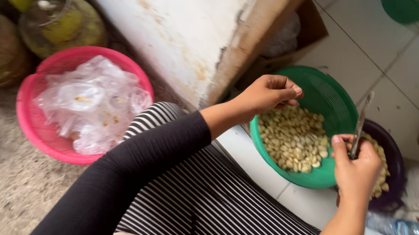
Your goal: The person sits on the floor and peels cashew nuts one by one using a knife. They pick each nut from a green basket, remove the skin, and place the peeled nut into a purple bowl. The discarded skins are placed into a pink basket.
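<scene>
Here, in the head view, the left hand is seen curled over the near rim of a green bowl, its fingers bent inward into a loose fist with the tips drawn together. Whether something small is pinched inside cannot be told, since the fingertips are turned away from the camera. The bowl is filled with pale peeled cloves, heaped toward its lower side, and it is tilted up against the corner of a worn white wall.

The right hand is closed around the handle of a knife, whose narrow blade is pointed upward and a little away. This hand is held just beside the right edge of the green bowl and over a dark bowl, in which more pale pieces are seen. The two bowls are set touching on a white tiled floor.

To the left, a pink basket is set on rough ground, with crumpled clear plastic lying in it. Behind it, several green gas cylinders are stood together. A plastic bottle is laid on its side near the right forearm. Both arms are covered in black sleeves, and striped cloth is stretched across the lap.
</scene>
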